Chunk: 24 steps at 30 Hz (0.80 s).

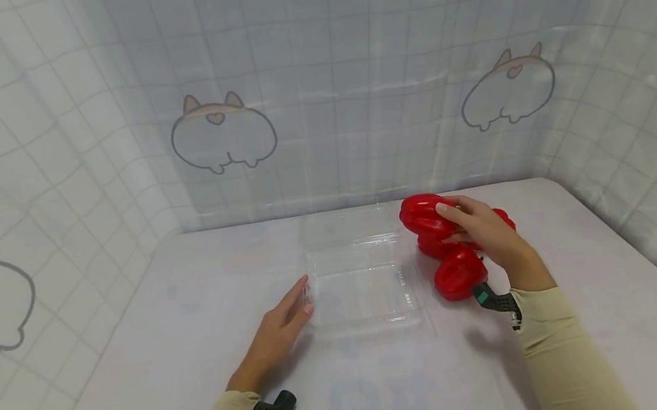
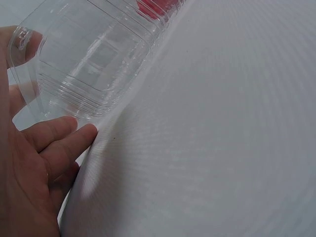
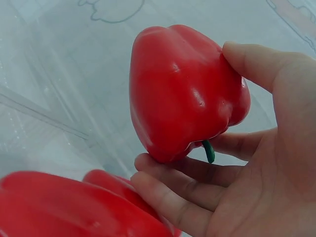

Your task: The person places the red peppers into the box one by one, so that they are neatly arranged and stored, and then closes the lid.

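Observation:
My right hand holds a red bell pepper between thumb and fingers, its green stem pointing toward the palm. In the head view it is above other red bell peppers, just right of a clear plastic clamshell container. That container is open, its lid folded back toward the wall. At the container's left edge is my left hand, thumb and fingers apart and fairly straight, fingertips at the rim. The left wrist view shows thumb and index finger through the clear plastic.
A white cloth covers the table. Grid-patterned curtains with cartoon animal drawings enclose the back and both sides. Another red pepper lies low in the right wrist view, close to the fingertips. Dark wrist cameras sit at both sleeves.

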### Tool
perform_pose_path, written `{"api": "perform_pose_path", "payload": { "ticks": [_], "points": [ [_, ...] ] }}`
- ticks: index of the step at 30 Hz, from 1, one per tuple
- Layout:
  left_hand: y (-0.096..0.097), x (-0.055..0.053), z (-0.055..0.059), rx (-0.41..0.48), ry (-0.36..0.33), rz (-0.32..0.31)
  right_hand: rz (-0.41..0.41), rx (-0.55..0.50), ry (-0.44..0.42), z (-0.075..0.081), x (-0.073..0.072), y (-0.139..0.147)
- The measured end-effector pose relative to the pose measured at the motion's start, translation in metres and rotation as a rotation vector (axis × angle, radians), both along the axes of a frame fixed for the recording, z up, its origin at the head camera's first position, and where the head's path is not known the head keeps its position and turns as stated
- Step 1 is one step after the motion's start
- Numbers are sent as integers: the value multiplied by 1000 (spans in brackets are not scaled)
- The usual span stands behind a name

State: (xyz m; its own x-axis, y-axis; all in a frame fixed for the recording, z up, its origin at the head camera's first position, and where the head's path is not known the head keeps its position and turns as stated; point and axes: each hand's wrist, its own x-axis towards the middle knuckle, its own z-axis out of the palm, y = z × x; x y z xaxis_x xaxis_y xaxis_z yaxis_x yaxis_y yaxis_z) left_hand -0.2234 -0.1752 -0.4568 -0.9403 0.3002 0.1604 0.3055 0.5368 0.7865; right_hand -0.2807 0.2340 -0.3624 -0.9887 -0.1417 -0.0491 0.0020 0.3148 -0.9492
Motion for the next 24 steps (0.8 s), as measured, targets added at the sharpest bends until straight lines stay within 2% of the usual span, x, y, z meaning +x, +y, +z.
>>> {"api": "perform_pose_path", "payload": {
  "ticks": [8, 13, 19, 24],
  "points": [
    [0, 1, 0, 5, -1, -2, 16, 11, -16, -2, -4, -16],
    [-1, 2, 0, 18, -26, 0, 37, 51, -34, -5, -6, -25],
    [-2, 2, -3, 44, -39, -5, 62, 126, -2, -8, -5, -33],
    [-2, 2, 0, 32, -29, -7, 47, 136, 24, -7, -6, -36]
  ]
}}
